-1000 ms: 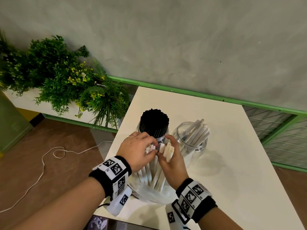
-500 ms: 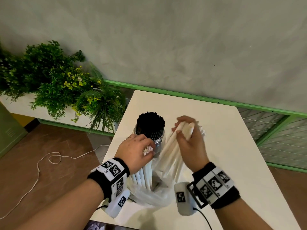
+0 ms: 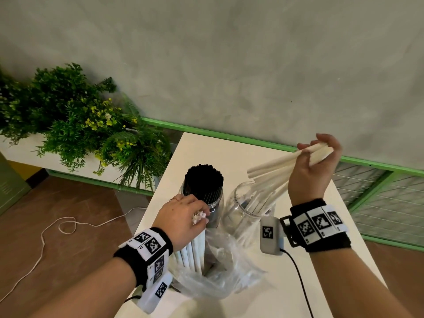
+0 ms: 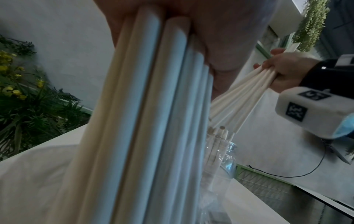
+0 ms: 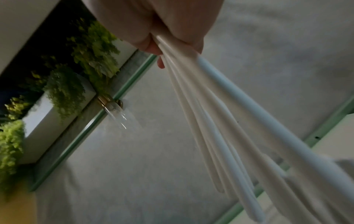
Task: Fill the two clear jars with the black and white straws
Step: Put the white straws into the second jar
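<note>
Two clear jars stand side by side on the white table (image 3: 229, 152). The left jar (image 3: 213, 206) is packed with black straws (image 3: 204, 180). The right jar (image 3: 243, 210) holds several white straws (image 3: 258, 203). My right hand (image 3: 309, 171) is raised above and right of that jar, gripping a fan of white straws (image 3: 273, 166) (image 4: 241, 97) (image 5: 229, 130) that slant down-left toward its mouth. My left hand (image 3: 183, 216) grips the tops of an upright bundle of white straws (image 3: 195, 251) (image 4: 153, 121) standing in a clear plastic bag (image 3: 220, 267).
A planter of green plants with yellow flowers (image 3: 75, 125) sits left of the table. A green rail (image 3: 229, 134) runs along the grey wall behind. A white cord (image 3: 57, 228) lies on the brown floor. A black cable (image 3: 298, 278) runs from my right wrist device.
My right hand has lifted a handful of white straws out of the bag, up and to the right above the right jar. My left hand stays on the bundle.
</note>
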Motion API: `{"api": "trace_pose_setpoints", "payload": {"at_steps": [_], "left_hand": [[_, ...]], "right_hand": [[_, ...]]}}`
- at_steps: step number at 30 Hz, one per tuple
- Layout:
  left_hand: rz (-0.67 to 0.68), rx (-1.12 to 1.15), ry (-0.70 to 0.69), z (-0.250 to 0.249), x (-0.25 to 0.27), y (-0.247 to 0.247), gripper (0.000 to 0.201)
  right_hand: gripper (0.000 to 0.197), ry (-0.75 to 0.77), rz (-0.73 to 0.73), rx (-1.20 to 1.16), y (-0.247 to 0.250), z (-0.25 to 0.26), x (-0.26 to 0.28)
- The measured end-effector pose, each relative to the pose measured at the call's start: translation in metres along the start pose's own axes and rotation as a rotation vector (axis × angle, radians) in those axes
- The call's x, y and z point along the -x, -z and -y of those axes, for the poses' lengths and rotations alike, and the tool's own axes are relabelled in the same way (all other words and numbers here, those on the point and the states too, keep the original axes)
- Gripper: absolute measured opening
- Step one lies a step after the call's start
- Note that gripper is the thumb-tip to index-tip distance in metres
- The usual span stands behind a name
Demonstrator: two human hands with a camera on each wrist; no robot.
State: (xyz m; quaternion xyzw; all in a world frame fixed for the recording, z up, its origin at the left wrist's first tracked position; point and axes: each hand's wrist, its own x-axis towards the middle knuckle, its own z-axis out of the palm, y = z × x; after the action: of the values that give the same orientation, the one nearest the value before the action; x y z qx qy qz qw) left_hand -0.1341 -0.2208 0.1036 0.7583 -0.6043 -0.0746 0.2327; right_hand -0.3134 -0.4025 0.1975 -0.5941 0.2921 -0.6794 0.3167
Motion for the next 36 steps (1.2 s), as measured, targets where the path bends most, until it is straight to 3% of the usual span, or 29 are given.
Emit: {"api": "trace_pose_setpoints", "payload": {"at_steps": [8, 15, 18, 21, 26, 30, 36], "left_hand": [[0.026, -0.009, 0.025, 0.003, -0.001, 0.0, 0.042], [0.015, -0.009, 0.022, 0.003, -0.002, -0.001, 0.037], [0.015, -0.012, 0.02, 0.004, -0.001, 0.0, 0.041], [0.024, -0.015, 0.021, 0.003, 0.0, 0.001, 0.044], [0.022, -0.008, 0.018, 0.003, 0.001, 0.002, 0.044], [0.021, -0.022, 0.019, 0.004, 0.001, 0.002, 0.043], [0.01, -0.022, 0.02, 0.003, 0.002, 0.001, 0.042]], "right_hand": [[0.047, -0.043, -0.037, 0.098, -0.003, -0.017, 0.011], [0.032, -0.02, -0.009, 0.226, -0.013, -0.037, 0.025], [0.029, -0.073, 0.178, 0.313, -0.021, -0.063, 0.037], [0.029, -0.019, 0.394, 0.48, -0.018, -0.092, 0.048], [0.033, 0.092, 0.546, 0.829, -0.002, -0.116, 0.05], [0.048, -0.097, 0.634, 0.764, 0.007, -0.12, 0.036], [0.059, -0.097, 0.499, 0.635, 0.021, -0.119, 0.02]]}}
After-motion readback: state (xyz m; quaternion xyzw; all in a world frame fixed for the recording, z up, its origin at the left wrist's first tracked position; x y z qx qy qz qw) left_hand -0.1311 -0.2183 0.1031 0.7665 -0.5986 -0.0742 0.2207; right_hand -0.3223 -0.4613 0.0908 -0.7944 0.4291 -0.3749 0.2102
